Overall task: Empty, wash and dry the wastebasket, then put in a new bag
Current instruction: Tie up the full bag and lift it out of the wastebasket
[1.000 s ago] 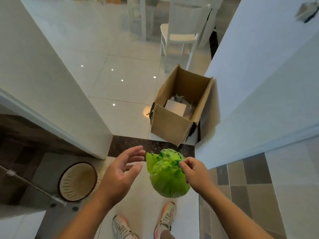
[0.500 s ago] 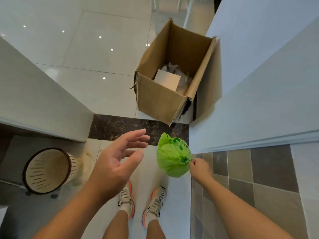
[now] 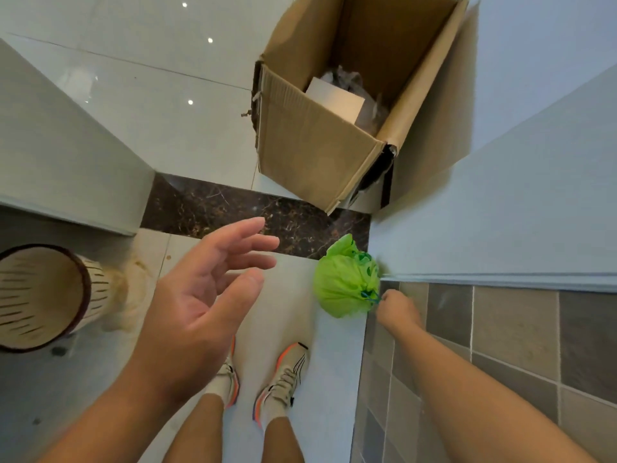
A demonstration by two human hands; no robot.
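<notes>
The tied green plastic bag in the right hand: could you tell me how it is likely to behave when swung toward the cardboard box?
The tied green plastic bag looks soft and rounded, so it will probably sway and deform. The right hand pinches it at the knot alone, suggesting it is fairly light. Thin film could tear on the open brown cardboard box edge.

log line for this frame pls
right hand grips tied green bag | left hand open, empty | wastebasket bagless | cardboard box ahead

The right hand [image 3: 397, 310] pinches the tied green bag [image 3: 344, 285] by its knot near the wall, the left hand [image 3: 203, 295] hovers open-fingered, with the wastebasket [image 3: 40, 295] at left and the cardboard box [image 3: 317, 155] ahead
</notes>
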